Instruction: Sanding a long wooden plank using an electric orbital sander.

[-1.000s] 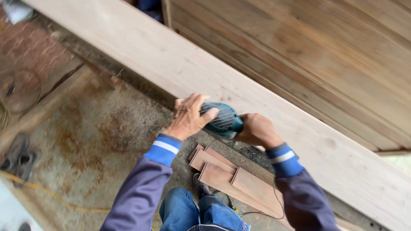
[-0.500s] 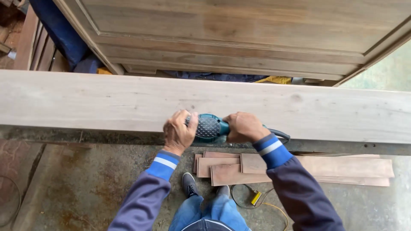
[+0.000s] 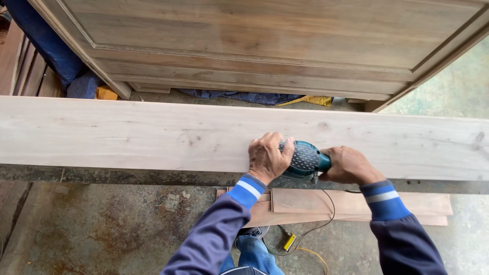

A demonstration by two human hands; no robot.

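- The left hand (image 3: pixel 268 159) lies cupped over the front dome of the sander (image 3: pixel 304 161), fingers closed around it and pressing down.
- The right hand (image 3: pixel 348 166) is wrapped tight on the sander's rear handle, knuckles up, thumb side toward the tool.
- Between the two hands only the teal, dimpled top of the sander shows; its base is hidden by the hands.
- The sander sits on the plank (image 3: pixel 153 135), close to the plank's near edge.
- The plank is pale, long and flat; it runs out past both hands, much farther on the left hand's side than on the right's.
- A thin black cord (image 3: pixel 332 203) leaves the sander under the right hand and drops in a loop toward the floor (image 3: pixel 102 229).
- Below the grip, flat reddish boards (image 3: pixel 356 203) lie stacked on the floor, starting just under the left wrist and reaching past the right sleeve.
- Just beneath the left forearm a small yellow plug (image 3: pixel 289 241) lies on the floor, with a yellow cable trailing off from it.
- Beyond the plank, across from the hands, stands a large panelled wooden door (image 3: pixel 244 40), its frame slanting off on both sides.
- Blue cloth (image 3: pixel 56 56) shows behind the door's left corner, well apart from the grip.
- Both sleeves are dark purple with blue cuffs and a white stripe.
- The floor is concrete, stained rust-brown under the left arm.
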